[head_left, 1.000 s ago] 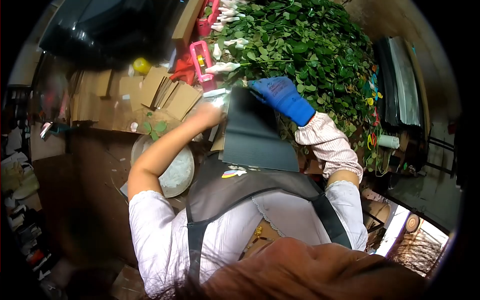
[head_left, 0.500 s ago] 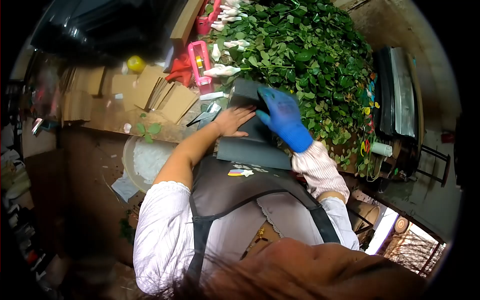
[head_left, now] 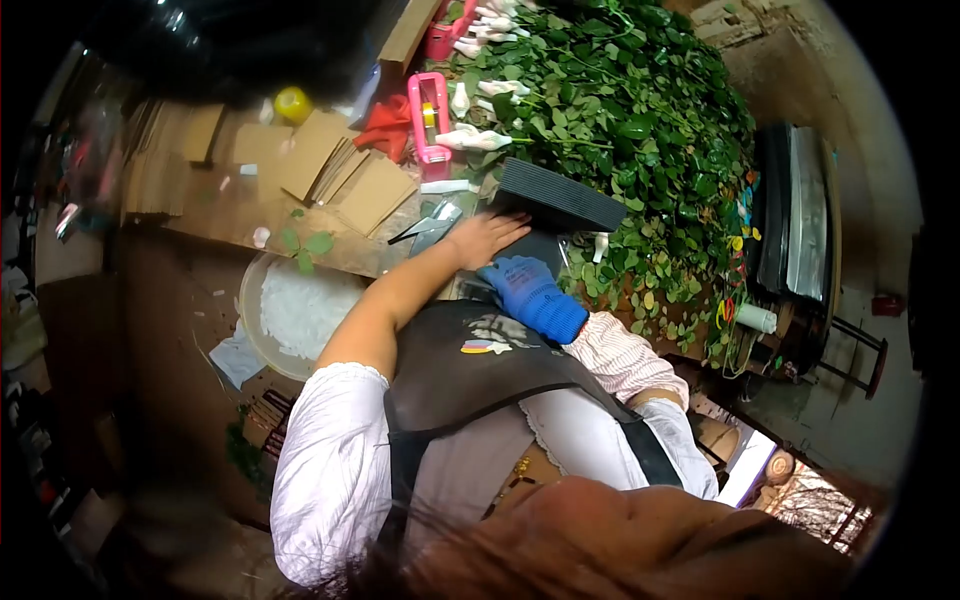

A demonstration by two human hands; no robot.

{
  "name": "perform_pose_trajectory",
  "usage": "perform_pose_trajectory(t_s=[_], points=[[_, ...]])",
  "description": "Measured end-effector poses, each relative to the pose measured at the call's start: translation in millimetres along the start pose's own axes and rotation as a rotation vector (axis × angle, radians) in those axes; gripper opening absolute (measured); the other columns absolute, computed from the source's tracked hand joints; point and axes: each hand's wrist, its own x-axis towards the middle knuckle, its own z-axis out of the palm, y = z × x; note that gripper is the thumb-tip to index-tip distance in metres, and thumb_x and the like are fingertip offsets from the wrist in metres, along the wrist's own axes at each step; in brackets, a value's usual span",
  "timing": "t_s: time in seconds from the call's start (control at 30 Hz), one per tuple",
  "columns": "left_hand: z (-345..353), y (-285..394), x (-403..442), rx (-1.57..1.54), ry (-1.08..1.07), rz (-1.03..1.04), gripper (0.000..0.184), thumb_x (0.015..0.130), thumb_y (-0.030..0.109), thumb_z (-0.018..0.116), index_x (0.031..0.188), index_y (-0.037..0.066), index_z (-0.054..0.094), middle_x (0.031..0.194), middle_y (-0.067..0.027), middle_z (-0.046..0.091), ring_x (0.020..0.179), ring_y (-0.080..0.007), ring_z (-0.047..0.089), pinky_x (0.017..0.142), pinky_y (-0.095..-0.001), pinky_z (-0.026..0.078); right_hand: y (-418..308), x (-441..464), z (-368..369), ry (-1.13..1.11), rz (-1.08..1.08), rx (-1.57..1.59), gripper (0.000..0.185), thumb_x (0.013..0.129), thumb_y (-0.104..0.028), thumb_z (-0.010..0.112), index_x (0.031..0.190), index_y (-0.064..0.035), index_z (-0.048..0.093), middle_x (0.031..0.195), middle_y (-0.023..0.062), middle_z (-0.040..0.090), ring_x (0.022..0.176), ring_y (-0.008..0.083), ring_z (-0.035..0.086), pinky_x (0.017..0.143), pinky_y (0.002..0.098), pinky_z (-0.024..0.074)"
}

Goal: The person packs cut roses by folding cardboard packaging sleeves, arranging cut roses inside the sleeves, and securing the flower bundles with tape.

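Dark ridged sheet, folded, lies at 1 o'clock of the view's centre, on the table by the wearer; its ridged face is raised w/ the long edge slanting down to the R. Half a sec ago a ridged flap also lay over the apron; now that flap is gone from there, & the ridged part up top reaches further R.

Bare L hand: open, palm down, fingers spread a little, fingertips at the sheet's near-L edge. Gloved R hand, blue, has moved from the sheet's upper R to its near side, just below the L hand; fingers point up-L, partly hidden, so can't tell how far open or if gripping.

From the sheet: leafy stems, a big green heap, 12 to 3 o'clock. White-wrapped buds & pink tape dispenser, 10 o'clock. Red cloth, just L of the dispenser. Cardboard pieces, 9 o'clock; yellow ball beyond, approx 10. Round basin w/ white stuff inside, 8 o'clock, below table edge. White roll, 4 o'clock.
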Motion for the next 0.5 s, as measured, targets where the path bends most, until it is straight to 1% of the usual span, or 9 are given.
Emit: perform_pose_trajectory(t_s=[0.03, 0.13, 0.17, 0.23, 0.27, 0.3, 0.33, 0.4, 0.5], points=[[11.0, -1.2, 4.0, 0.11, 0.096, 0.02, 0.079, 0.086, 0.04, 0.053, 0.154, 0.008, 0.028, 0.158, -0.0114, 0.032, 0.146, -0.0241, 0.03, 0.118, -0.0401, 0.024, -4.8, 7.1, -1.4, -0.085, 0.075, -0.072, 0.055, 0.083, -0.038, 0.07, 0.129, -0.0101, 0.058, 0.116, 0.0169, 0.064, 0.1, 0.0358, 0.064, 0.088, 0.0429, 0.0506], [40.1, -7.4, 7.9, 0.341, 0.297, 0.061, 0.079, 0.085, 0.039, 0.061, 0.152, 0.008, 0.032, 0.152, -0.0106, 0.042, 0.14, -0.0249, 0.04, 0.114, -0.0381, 0.031, -19.1, 17.4, -37.0, 0.156, -0.264, 0.307, 0.046, 0.085, -0.034, 0.068, 0.125, -0.0124, 0.061, 0.113, 0.0166, 0.065, 0.094, 0.0342, 0.065, 0.083, 0.0428, 0.051], [42.7, -7.3, 8.2, 0.304, 0.296, 0.055, 0.078, 0.085, 0.038, 0.061, 0.152, 0.008, 0.032, 0.151, -0.0106, 0.043, 0.14, -0.0248, 0.04, 0.114, -0.0381, 0.031, -27.4, 38.0, -36.0, 0.396, -0.388, 0.359, 0.039, 0.087, -0.03, 0.065, 0.122, -0.012, 0.063, 0.112, 0.016, 0.065, 0.094, 0.0324, 0.066, 0.08, 0.0432, 0.051], [39.5, -4.1, 4.6, 0.201, 0.274, 0.043, 0.077, 0.085, 0.038, 0.061, 0.151, 0.008, 0.033, 0.15, -0.0104, 0.043, 0.139, -0.0248, 0.041, 0.113, -0.0381, 0.032, -41.1, 95.3, -38.3, 0.673, -0.464, 0.202, 0.042, 0.087, -0.027, 0.064, 0.125, -0.0111, 0.06, 0.116, 0.0148, 0.064, 0.097, 0.032, 0.064, 0.082, 0.0417, 0.0506], [35.9, -3.1, 2.6, 0.173, 0.261, 0.036, 0.077, 0.085, 0.038, 0.061, 0.151, 0.008, 0.033, 0.15, -0.0103, 0.044, 0.139, -0.0248, 0.041, 0.113, -0.0381, 0.032, -47.2, 126.7, -38.7, 0.795, -0.481, 0.044, 0.049, 0.084, -0.027, 0.065, 0.129, -0.0101, 0.056, 0.123, 0.0125, 0.061, 0.105, 0.0303, 0.061, 0.087, 0.041, 0.0487], [32.7, -2.3, -1.0, 0.141, 0.25, 0.029, 0.076, 0.086, 0.038, 0.061, 0.151, 0.009, 0.034, 0.15, -0.0103, 0.044, 0.138, -0.0248, 0.041, 0.113, -0.038, 0.033, -48.0, 163.5, -33.1, 0.86, -0.456, -0.156, 0.045, 0.087, -0.022, 0.06, 0.13, -0.0105, 0.055, 0.127, 0.0107, 0.059, 0.112, 0.029, 0.057, 0.09, 0.0427, 0.046], [31.5, 0.0, -1.8, 0.127, 0.242, 0.027, 0.076, 0.086, 0.038, 0.061, 0.15, 0.009, 0.034, 0.149, -0.0102, 0.045, 0.138, -0.0248, 0.042, 0.112, -0.038, 0.033, -52.8, 186.5, -35.3, 0.75, -0.408, -0.258, 0.044, 0.087, -0.018, 0.057, 0.129, -0.0084, 0.055, 0.129, 0.0122, 0.059, 0.119, 0.0293, 0.053, 0.094, 0.0437, 0.0434], [29.8, 4.6, -2.7, 0.095, 0.23, 0.025, 0.075, 0.086, 0.038, 0.061, 0.15, 0.009, 0.035, 0.148, -0.01, 0.045, 0.137, -0.0248, 0.043, 0.112, -0.038, 0.034, -47.8, 229.6, -7.7, 0.861, -0.375, -0.443, 0.043, 0.086, -0.015, 0.056, 0.128, -0.0086, 0.056, 0.129, 0.0127, 0.059, 0.121, 0.0278, 0.051, 0.097, 0.0425, 0.0411], [27.1, 4.9, -2.9, 0.069, 0.22, 0.027, 0.073, 0.086, 0.037, 0.061, 0.149, 0.009, 0.037, 0.147, -0.0098, 0.047, 0.136, -0.0247, 0.044, 0.111, -0.0379, 0.035, -42.4, 241.3, -1.3, 0.849, -0.397, -0.418, 0.031, 0.084, -0.015, 0.056, 0.114, -0.0084, 0.063, 0.12, 0.0113, 0.061, 0.115, 0.0273, 0.054, 0.094, 0.0408, 0.0431]])
